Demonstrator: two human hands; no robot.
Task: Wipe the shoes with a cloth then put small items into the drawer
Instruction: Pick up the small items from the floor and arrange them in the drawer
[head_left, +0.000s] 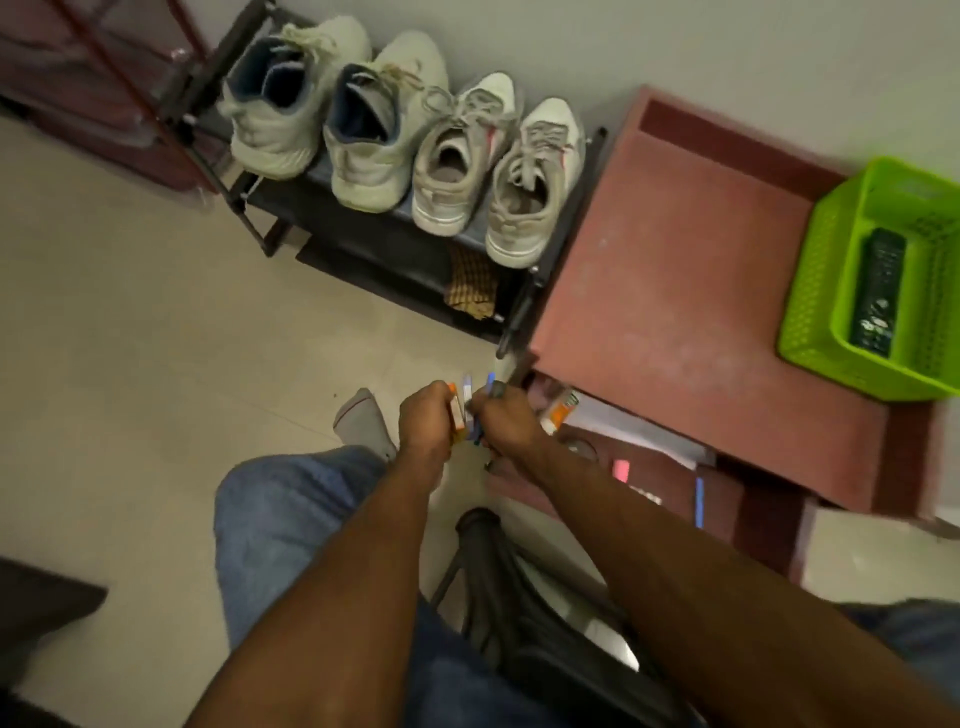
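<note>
My left hand (427, 415) grips an orange packet (457, 415), my right hand (503, 420) pinches pens (475, 400); I've bunched them together, I think, to drop at once into the open drawer (670, 483) at 3 o'clock. The shoes (395, 140) sit on the rack (363, 228) at 12, cloth (470, 283) beneath

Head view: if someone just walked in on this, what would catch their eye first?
Probably the bright green basket on the reddish table at right, then four pale shoes lined on the dark rack against the wall. At centre, the left hand and right hand grip pens beside the open drawer.
</note>
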